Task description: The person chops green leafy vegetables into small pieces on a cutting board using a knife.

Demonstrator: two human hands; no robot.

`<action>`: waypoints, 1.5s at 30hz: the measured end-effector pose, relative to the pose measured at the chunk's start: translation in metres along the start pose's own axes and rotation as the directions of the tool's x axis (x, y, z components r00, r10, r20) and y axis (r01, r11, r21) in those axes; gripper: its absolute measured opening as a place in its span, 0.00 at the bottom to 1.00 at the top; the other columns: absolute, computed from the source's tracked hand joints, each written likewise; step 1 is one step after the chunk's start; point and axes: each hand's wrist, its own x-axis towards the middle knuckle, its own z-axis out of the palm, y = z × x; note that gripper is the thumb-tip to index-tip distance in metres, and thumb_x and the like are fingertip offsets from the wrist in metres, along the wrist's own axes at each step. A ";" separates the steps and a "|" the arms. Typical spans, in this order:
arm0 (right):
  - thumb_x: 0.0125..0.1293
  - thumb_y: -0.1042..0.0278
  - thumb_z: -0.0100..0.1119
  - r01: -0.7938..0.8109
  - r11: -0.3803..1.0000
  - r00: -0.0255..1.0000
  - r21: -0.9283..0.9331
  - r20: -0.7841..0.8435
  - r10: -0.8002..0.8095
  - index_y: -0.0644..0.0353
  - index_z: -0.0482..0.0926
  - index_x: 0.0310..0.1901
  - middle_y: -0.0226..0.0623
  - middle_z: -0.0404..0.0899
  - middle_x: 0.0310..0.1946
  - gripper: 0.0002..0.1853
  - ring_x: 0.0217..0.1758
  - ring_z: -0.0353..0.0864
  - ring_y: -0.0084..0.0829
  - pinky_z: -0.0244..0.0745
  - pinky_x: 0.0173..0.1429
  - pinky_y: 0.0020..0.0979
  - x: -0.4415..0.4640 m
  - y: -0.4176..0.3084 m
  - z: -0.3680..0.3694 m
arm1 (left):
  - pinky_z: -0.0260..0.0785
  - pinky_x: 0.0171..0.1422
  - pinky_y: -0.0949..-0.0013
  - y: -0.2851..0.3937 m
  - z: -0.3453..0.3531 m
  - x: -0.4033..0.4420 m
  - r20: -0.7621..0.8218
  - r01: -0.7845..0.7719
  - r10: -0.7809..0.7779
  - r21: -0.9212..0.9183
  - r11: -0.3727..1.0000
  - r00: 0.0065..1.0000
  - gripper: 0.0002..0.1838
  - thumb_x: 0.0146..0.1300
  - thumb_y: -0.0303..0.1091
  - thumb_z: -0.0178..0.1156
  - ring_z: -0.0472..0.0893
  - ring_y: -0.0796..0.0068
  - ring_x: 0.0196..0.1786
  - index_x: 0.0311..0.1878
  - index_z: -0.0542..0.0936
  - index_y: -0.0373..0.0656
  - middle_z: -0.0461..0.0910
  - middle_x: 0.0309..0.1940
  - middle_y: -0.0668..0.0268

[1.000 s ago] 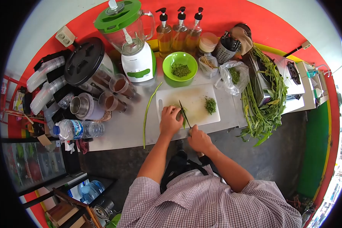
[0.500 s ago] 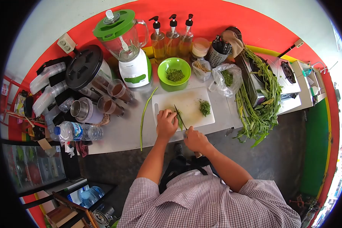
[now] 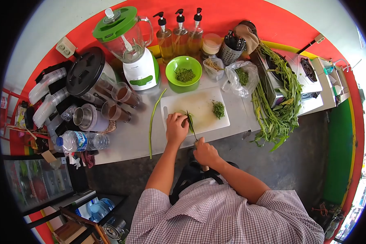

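Observation:
My left hand [image 3: 177, 127] rests on the left part of a white cutting board [image 3: 201, 96], its fingers curled over a green leaf [image 3: 191, 118] and pressing it down. In my right hand [image 3: 206, 153] is a knife [image 3: 194, 131], gripped by its wooden handle near the board's front edge. The dark blade lies along the leaf, right beside my left fingertips. A small heap of chopped greens [image 3: 218, 109] sits on the board's right side. Behind the board stands a green bowl [image 3: 171, 69] with more chopped greens inside. One long green stalk [image 3: 153, 122] lies left of the board.
Leafy stalks [image 3: 268, 118] drape over a gas stove [image 3: 310, 83] at right. A blender [image 3: 140, 73], pump bottles [image 3: 180, 38] and a plastic bag of greens [image 3: 248, 85] line the back. Cups of brown liquid [image 3: 117, 112] and a water bottle [image 3: 83, 141] stand left.
The view has shifted slightly. My right hand has drawn the knife a little toward me and to the left, closer to my left fingers. My left hand keeps holding the leaf.

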 end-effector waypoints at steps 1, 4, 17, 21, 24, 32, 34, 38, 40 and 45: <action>0.66 0.62 0.58 0.002 1.000 1.000 -0.001 -0.003 -0.002 0.69 0.65 0.49 0.63 0.85 0.39 0.20 0.42 0.87 0.62 0.84 0.48 0.53 -0.001 0.000 0.002 | 0.72 0.56 0.57 0.000 0.000 0.000 0.005 -0.004 0.004 -0.002 1.000 1.000 0.09 0.54 0.26 0.70 0.76 0.57 0.49 0.40 0.86 0.44 0.79 0.41 0.65; 0.66 0.63 0.58 0.009 1.000 1.000 -0.016 -0.029 -0.009 0.69 0.64 0.49 0.63 0.85 0.38 0.20 0.42 0.87 0.63 0.84 0.47 0.54 -0.003 0.001 0.006 | 0.72 0.55 0.56 0.000 0.000 0.001 0.000 -0.011 0.011 -0.006 1.000 1.000 0.08 0.54 0.26 0.70 0.76 0.57 0.49 0.39 0.86 0.44 0.79 0.40 0.65; 0.66 0.61 0.58 0.013 0.999 1.000 0.050 -0.011 -0.012 0.69 0.65 0.50 0.66 0.84 0.40 0.21 0.45 0.86 0.64 0.81 0.54 0.56 0.019 0.004 -0.012 | 0.73 0.53 0.57 -0.008 0.004 0.002 -0.037 -0.037 0.036 -0.029 0.999 0.999 0.10 0.51 0.26 0.72 0.77 0.58 0.47 0.39 0.87 0.42 0.79 0.37 0.64; 0.67 0.60 0.59 0.052 0.998 0.998 -0.044 -0.035 -0.054 0.69 0.66 0.50 0.63 0.84 0.40 0.22 0.44 0.87 0.62 0.82 0.51 0.54 0.024 0.002 -0.017 | 0.73 0.53 0.57 -0.008 0.003 0.001 -0.019 -0.011 0.010 -0.036 0.999 1.000 0.11 0.52 0.27 0.73 0.77 0.57 0.48 0.40 0.87 0.42 0.79 0.38 0.64; 0.67 0.59 0.60 0.044 0.997 0.998 -0.068 -0.039 -0.046 0.69 0.65 0.51 0.61 0.85 0.39 0.22 0.43 0.87 0.60 0.83 0.48 0.53 0.018 0.001 -0.016 | 0.74 0.53 0.57 -0.007 0.003 0.002 -0.022 -0.016 0.015 -0.034 0.999 1.000 0.10 0.53 0.27 0.72 0.77 0.58 0.48 0.40 0.87 0.43 0.79 0.38 0.65; 0.66 0.59 0.62 -0.014 0.998 1.000 -0.061 -0.004 0.014 0.69 0.65 0.51 0.62 0.85 0.39 0.23 0.43 0.88 0.60 0.84 0.49 0.51 0.000 -0.004 -0.005 | 0.73 0.53 0.56 -0.007 0.004 0.001 -0.033 -0.012 0.010 -0.037 0.999 0.999 0.09 0.54 0.27 0.71 0.77 0.57 0.47 0.40 0.87 0.42 0.79 0.38 0.64; 0.66 0.59 0.62 0.007 0.998 1.000 -0.060 -0.023 -0.008 0.69 0.65 0.51 0.62 0.85 0.39 0.23 0.44 0.87 0.60 0.84 0.50 0.51 0.002 -0.002 -0.010 | 0.73 0.54 0.56 -0.005 0.002 0.001 -0.031 -0.019 0.018 -0.035 0.999 0.999 0.09 0.54 0.27 0.70 0.77 0.57 0.47 0.40 0.87 0.41 0.78 0.38 0.63; 0.67 0.59 0.61 0.028 0.997 0.999 -0.075 -0.028 -0.030 0.69 0.65 0.51 0.62 0.85 0.40 0.23 0.45 0.87 0.60 0.83 0.51 0.52 0.009 0.001 -0.016 | 0.72 0.55 0.56 -0.004 0.000 0.000 -0.014 -0.032 0.032 -0.038 0.999 0.999 0.10 0.55 0.28 0.69 0.77 0.56 0.48 0.42 0.86 0.40 0.78 0.39 0.61; 0.67 0.58 0.60 0.019 0.998 1.000 -0.061 -0.014 -0.019 0.69 0.66 0.52 0.62 0.85 0.41 0.24 0.46 0.87 0.60 0.83 0.52 0.51 0.015 0.001 -0.016 | 0.72 0.55 0.56 0.001 -0.003 0.001 -0.023 -0.023 0.022 -0.052 0.998 0.999 0.10 0.55 0.28 0.69 0.76 0.55 0.49 0.42 0.85 0.41 0.78 0.40 0.61; 0.67 0.58 0.60 0.029 0.996 0.999 -0.089 -0.026 -0.031 0.69 0.66 0.53 0.62 0.85 0.43 0.24 0.47 0.87 0.60 0.83 0.53 0.51 0.022 -0.003 -0.021 | 0.72 0.56 0.56 -0.001 -0.006 -0.003 0.009 -0.050 0.051 -0.077 0.996 0.999 0.10 0.55 0.27 0.68 0.76 0.54 0.51 0.42 0.85 0.40 0.79 0.42 0.61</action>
